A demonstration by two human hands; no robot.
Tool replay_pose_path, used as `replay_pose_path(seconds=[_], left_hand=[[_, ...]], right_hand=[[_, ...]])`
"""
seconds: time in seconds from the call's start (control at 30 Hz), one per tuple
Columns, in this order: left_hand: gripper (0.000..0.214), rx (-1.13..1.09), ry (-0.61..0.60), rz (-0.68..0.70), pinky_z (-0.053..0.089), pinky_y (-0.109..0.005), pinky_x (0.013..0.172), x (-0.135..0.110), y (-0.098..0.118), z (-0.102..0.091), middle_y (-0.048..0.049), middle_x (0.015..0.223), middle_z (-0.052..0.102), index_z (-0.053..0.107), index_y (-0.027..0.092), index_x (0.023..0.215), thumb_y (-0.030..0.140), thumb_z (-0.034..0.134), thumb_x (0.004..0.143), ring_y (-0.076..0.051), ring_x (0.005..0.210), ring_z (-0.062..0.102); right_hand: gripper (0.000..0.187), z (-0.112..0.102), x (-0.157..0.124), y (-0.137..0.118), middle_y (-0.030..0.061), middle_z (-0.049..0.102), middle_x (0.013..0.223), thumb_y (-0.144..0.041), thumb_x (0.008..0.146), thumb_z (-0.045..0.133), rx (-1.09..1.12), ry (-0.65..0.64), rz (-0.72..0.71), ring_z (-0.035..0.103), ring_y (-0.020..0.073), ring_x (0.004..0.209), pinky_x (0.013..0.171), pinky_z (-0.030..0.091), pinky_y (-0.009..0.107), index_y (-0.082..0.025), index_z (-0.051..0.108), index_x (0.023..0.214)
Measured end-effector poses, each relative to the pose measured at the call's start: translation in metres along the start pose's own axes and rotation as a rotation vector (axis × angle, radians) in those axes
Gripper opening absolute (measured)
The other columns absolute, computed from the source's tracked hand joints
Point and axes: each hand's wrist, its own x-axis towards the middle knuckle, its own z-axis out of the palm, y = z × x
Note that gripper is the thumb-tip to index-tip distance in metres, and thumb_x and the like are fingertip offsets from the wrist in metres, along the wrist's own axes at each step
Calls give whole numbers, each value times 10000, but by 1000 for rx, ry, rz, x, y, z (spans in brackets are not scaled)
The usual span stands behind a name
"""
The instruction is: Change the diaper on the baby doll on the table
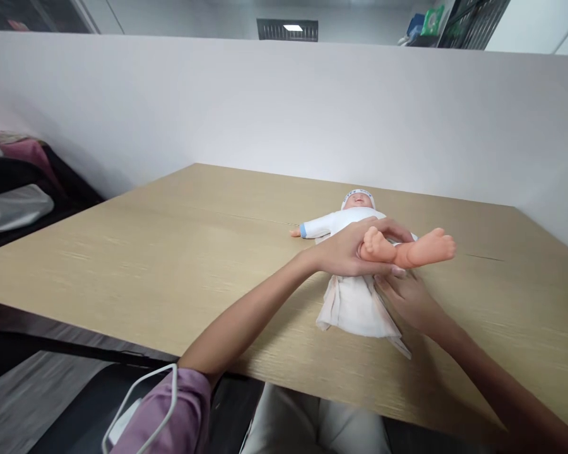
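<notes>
Sleeve (pixel 180 403): purple, with a white cable (pixel 142 391) looped over it, well short of the doll (pixel 355 217).
Doll: lay on its back on the counter (pixel 170 252), head at the far end, bare legs (pixel 416 249) raised.
Left hand (pixel 345 252): was closed around the doll's ankles.
Right hand (pixel 407 296): sat just below the doll's legs, fingers on the cloth (pixel 355 309); whether it pinched could not be told.
Cloth: white, spread under the doll's bottom.
Handling: the doll looked light, with stiff, smooth limbs; the ankles seemed the surest hold, and the cloth limp.
</notes>
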Motion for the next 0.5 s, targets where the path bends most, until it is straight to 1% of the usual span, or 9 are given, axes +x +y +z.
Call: replay_pose_path(seconds=[0.07,0.13,0.17,0.23,0.3,0.33,0.4,0.43,0.5], left_hand=[[469,4,-11,-10,570,-493,1046,-2,-3,5,-138,1257,758,715,198,1238,397,884,849,-313,1176,714],[467,21,-15,-15,566,-491,1049,-3,-4,11,-136,1255,760,720,207,1235,411,886,848,-312,1175,711],[462,33,-19,-10,560,-485,1057,-4,-4,13,-132,1255,761,724,211,1232,413,886,850,-309,1182,708],[451,54,-26,9,554,-467,1060,-7,-4,17,-126,1247,764,729,210,1234,410,881,858,-295,1184,706],[464,63,-35,20,560,-450,1039,-11,-1,18,-129,1258,761,721,205,1264,406,866,873,-272,1156,711],[482,73,-40,19,563,-447,1035,-15,1,16,-132,1279,754,712,205,1290,406,859,878,-265,1151,711],[510,136,-48,6,544,-467,1082,-25,4,8,-140,1358,723,692,215,1344,395,838,889,-271,1213,691],[507,189,-64,4,518,-488,1125,-32,5,2,-142,1397,706,686,225,1363,384,819,900,-281,1265,670],[473,314,-132,19,464,-523,1189,-50,5,-11,-141,1422,697,686,238,1376,361,772,927,-300,1329,636]], right_hand=[[413,-11,-12,-10,104,699,1464,-454,1104,487,-13,115,41,544,398,1470,1257,341,721,-304,641,1456],[482,-19,-16,-21,132,640,1537,-473,1064,568,46,198,28,522,404,1491,1237,394,692,-276,597,1504],[503,-21,-16,-25,145,642,1527,-470,1049,595,96,222,15,554,398,1462,1208,445,661,-259,591,1506],[480,-22,-13,-31,156,705,1414,-467,1021,645,196,269,8,653,376,1341,1121,545,595,-228,631,1437],[438,-19,-10,-30,143,752,1308,-463,993,692,267,318,5,713,353,1238,1059,597,550,-221,668,1357],[432,-18,-9,-27,135,755,1306,-455,983,710,286,332,-12,720,345,1229,1060,602,537,-226,672,1348],[453,-16,-12,-18,119,728,1394,-426,987,714,272,355,-64,695,335,1293,1121,577,533,-248,650,1398],[480,-17,-14,-12,114,700,1452,-407,1002,693,225,352,-94,670,332,1342,1159,554,537,-260,619,1452],[536,-21,-22,0,118,655,1522,-369,1029,639,80,293,-152,618,337,1418,1213,510,553,-272,550,1548]])
